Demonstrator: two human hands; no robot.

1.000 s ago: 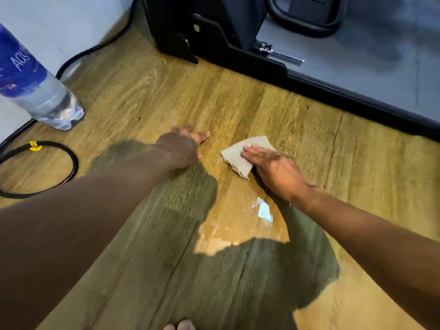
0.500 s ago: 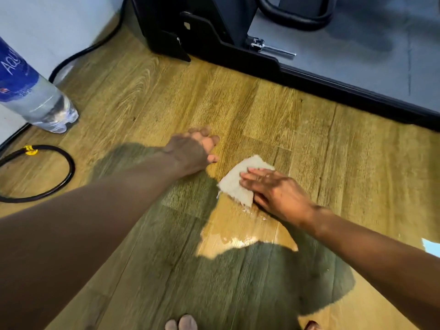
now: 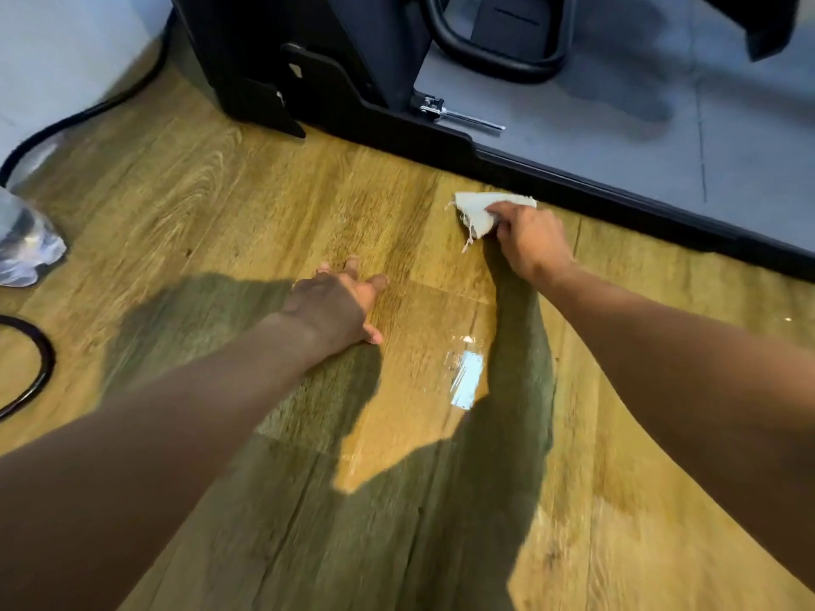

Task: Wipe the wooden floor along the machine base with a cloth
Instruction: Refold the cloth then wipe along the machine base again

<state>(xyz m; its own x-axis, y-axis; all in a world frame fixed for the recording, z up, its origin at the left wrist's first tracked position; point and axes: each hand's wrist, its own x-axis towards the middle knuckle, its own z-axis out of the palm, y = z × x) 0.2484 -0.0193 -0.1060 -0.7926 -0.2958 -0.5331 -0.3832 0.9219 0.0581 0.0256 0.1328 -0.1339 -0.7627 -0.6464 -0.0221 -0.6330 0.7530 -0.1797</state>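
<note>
A small pale cloth [image 3: 476, 209] with frayed threads lies on the wooden floor [image 3: 220, 191], right against the black edge of the machine base [image 3: 617, 191]. My right hand [image 3: 529, 244] holds the cloth with bent fingers and presses it down beside that edge. My left hand [image 3: 339, 306] rests flat on the floor nearer to me and to the left, fingers spread, holding nothing. Part of the cloth is hidden under my right fingers.
A clear plastic water bottle [image 3: 26, 244] stands at the left edge. A black cable [image 3: 39, 359] loops on the floor below it. A metal pin [image 3: 458, 114] sticks out on the grey machine platform [image 3: 661, 125]. A shiny wet patch [image 3: 467, 381] lies between my arms.
My right hand has slid the cloth away from me and to the right, from mid-floor up to the machine base edge. My left hand stays planted on the floor.
</note>
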